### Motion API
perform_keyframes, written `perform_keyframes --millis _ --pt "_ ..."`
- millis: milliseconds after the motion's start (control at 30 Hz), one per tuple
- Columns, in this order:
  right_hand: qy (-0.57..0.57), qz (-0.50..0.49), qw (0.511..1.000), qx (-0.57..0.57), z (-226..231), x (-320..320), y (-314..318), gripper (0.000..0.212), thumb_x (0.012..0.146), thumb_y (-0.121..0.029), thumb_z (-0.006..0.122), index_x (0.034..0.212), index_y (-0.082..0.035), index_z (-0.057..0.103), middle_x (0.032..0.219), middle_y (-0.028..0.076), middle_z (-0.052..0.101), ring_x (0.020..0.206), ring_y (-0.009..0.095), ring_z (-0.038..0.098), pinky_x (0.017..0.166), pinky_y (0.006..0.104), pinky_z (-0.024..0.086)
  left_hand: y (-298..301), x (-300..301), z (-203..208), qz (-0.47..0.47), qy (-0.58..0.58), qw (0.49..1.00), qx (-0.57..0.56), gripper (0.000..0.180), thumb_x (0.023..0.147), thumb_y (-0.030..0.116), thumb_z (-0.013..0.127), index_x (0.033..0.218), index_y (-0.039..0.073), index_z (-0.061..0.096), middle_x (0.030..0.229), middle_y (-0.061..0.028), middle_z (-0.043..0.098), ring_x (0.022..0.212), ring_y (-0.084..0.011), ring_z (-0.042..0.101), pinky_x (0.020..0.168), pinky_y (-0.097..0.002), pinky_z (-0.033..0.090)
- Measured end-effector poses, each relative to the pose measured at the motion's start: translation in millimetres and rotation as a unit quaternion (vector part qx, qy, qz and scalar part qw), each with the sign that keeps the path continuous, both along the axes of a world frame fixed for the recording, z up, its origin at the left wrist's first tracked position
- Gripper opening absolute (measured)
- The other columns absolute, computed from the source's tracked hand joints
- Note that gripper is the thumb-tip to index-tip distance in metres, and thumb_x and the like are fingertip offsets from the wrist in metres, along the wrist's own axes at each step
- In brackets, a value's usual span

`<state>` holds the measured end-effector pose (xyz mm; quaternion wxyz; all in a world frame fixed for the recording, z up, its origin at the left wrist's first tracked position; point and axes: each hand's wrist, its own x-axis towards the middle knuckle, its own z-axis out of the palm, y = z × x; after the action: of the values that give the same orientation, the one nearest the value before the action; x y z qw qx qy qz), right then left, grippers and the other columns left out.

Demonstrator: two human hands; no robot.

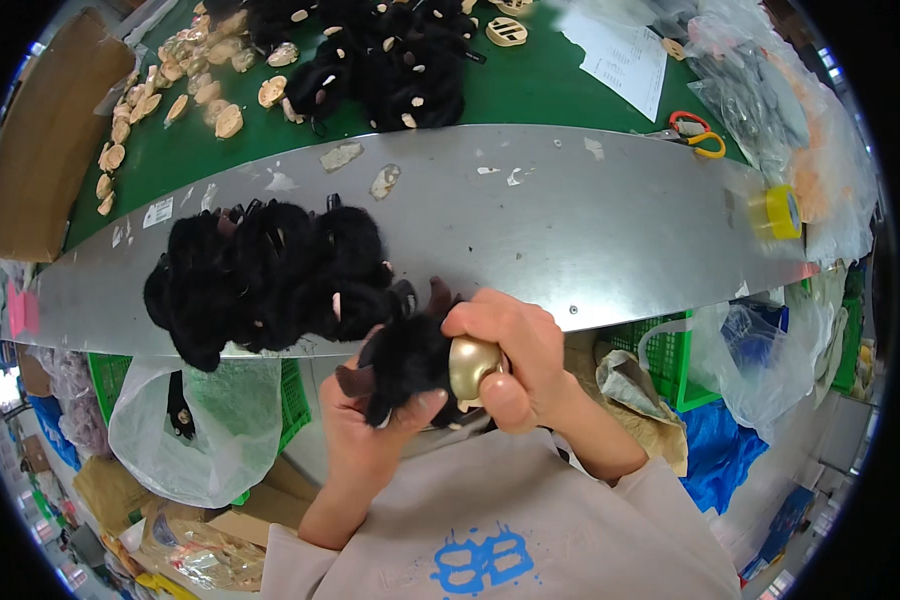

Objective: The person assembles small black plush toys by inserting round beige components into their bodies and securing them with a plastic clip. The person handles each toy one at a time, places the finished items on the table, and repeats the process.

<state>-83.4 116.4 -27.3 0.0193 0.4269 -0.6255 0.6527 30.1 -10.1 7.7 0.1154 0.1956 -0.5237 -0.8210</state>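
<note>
My left hand [365,430] grips a black furry piece [410,355] from below, close to my chest. My right hand [515,355] closes over a shiny gold rounded part [472,366] and presses it against that furry piece. Both hands meet just below the near edge of the metal table [570,240]. A heap of the same black furry pieces [270,275] lies on the metal to the left of my hands, some hanging over the edge.
Beyond the metal strip, a green surface [530,90] carries another black furry heap [390,60], scattered tan flat pieces [170,90], a paper sheet [620,55] and scissors [695,135]. Yellow tape roll [778,212] at right. Plastic bags [195,420] and green crates [670,360] sit below.
</note>
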Motion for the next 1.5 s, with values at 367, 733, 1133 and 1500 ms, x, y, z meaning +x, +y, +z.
perform_keyframes --millis 367,733,1133,1500 --pt "0.001 -0.057 0.998 -0.004 13.8 -3.3 6.5 0.033 0.075 -0.022 0.079 0.096 0.002 0.071 0.062 0.006 0.061 0.049 0.015 0.055 0.044 0.0253 0.04 -2.0 -3.8 -3.6 0.005 0.004 0.999 -0.04 0.03 0.085 0.011 0.076 0.11 -0.002 0.067 0.098 0.0001 0.065 0.085 -0.0063 0.057 0.077 -0.0206 0.046" --pt "0.043 -0.107 0.993 0.008 12.9 -7.1 9.5 0.034 0.077 -0.026 0.079 0.095 0.001 0.07 0.062 0.003 0.06 0.048 0.014 0.053 0.043 0.0251 0.04 -6.0 -8.1 -0.3 -0.038 -0.017 0.998 0.056 0.031 0.086 0.01 0.074 0.113 -0.002 0.067 0.101 0.0003 0.065 0.091 -0.0059 0.057 0.082 -0.0218 0.046" --pt "0.048 -0.112 0.992 -0.026 8.5 -5.7 10.1 0.039 0.078 -0.032 0.08 0.096 0.001 0.07 0.061 0.003 0.058 0.048 0.013 0.051 0.043 0.0252 0.038 1.8 -11.8 6.1 -0.008 0.03 0.999 -0.02 0.025 0.084 0.004 0.074 0.108 -0.002 0.065 0.094 0.0016 0.061 0.083 -0.005 0.053 0.073 -0.0201 0.042" --pt "0.158 -0.178 0.97 0.047 15.3 -4.7 8.5 0.036 0.074 -0.032 0.081 0.093 -0.003 0.071 0.055 0.0 0.049 0.043 0.014 0.042 0.04 0.0262 0.032 -0.6 -8.0 3.3 -0.006 -0.009 0.998 -0.06 0.025 0.083 0.003 0.076 0.104 -0.001 0.063 0.094 0.0019 0.06 0.081 -0.0045 0.052 0.071 -0.019 0.042"
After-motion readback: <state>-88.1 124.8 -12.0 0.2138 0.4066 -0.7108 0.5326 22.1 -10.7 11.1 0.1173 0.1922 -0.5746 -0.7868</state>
